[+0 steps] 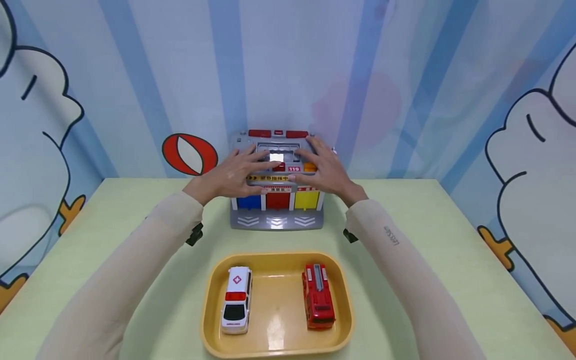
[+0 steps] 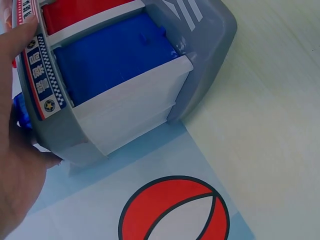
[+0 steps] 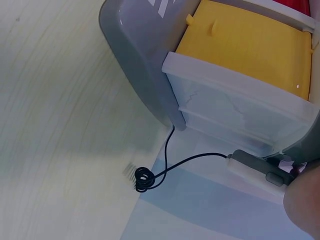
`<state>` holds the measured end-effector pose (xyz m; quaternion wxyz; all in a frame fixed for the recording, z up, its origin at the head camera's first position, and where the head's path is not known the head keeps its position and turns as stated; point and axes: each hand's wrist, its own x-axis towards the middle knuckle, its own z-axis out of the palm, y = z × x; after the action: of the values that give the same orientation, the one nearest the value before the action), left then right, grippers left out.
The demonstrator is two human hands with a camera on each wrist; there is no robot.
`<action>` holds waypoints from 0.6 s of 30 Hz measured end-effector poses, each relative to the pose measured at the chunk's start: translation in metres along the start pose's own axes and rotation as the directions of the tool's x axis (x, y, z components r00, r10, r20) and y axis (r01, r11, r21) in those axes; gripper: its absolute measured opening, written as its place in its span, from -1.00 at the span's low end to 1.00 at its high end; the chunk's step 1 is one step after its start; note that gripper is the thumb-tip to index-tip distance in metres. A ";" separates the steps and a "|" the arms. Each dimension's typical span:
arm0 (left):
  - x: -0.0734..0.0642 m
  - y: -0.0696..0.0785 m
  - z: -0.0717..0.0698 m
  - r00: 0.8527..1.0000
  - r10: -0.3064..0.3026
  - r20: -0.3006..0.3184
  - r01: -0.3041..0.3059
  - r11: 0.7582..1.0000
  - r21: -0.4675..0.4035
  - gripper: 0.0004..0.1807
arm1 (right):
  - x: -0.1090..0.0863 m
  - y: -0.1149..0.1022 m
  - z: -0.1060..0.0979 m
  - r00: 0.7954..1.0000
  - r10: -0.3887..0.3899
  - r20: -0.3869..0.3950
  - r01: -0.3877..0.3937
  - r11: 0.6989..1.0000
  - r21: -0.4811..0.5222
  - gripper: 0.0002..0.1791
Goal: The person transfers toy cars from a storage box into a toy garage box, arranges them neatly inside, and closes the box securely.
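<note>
A grey toy rescue garage (image 1: 276, 220) stands against the back wall, with a blue door (image 1: 249, 202), a red door (image 1: 277, 201) and a yellow door (image 1: 307, 200), all down. My left hand (image 1: 231, 172) rests on the left of its roof with spread fingers, its thumb over the front sign. Across from it, my right hand (image 1: 328, 167) lies over the roof's right side, fingers also spread. The left wrist view has the blue door (image 2: 115, 60) and white side wall close up. On the right wrist view the yellow door (image 3: 250, 45) shows, with most of that hand hidden.
Nearer me, a yellow tray (image 1: 276, 300) holds a white toy ambulance (image 1: 236, 300) at left and a red toy fire truck (image 1: 319, 297) at right. A coiled black cable (image 3: 145, 179) runs beside the garage to a small grey-and-white handset (image 3: 260, 170) at its side.
</note>
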<state>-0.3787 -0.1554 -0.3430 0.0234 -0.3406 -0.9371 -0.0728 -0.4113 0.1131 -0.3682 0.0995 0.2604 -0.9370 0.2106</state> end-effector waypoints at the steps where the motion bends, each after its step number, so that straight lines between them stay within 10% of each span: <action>1: 0.000 0.000 0.001 1.000 0.000 -0.004 0.000 1.000 -0.005 -0.20 | 0.000 0.000 0.000 1.000 -0.002 0.001 0.002 1.000 0.003 -0.15; 18: -0.003 -0.001 0.004 1.000 0.006 -0.027 -0.007 1.000 -0.016 -0.22 | 0.000 0.001 0.000 1.000 -0.019 0.006 0.019 1.000 -0.005 -0.15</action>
<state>-0.3770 -0.1573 -0.3473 0.0336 -0.3429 -0.9349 -0.0850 -0.4121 0.1133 -0.3686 0.0995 0.2694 -0.9353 0.2065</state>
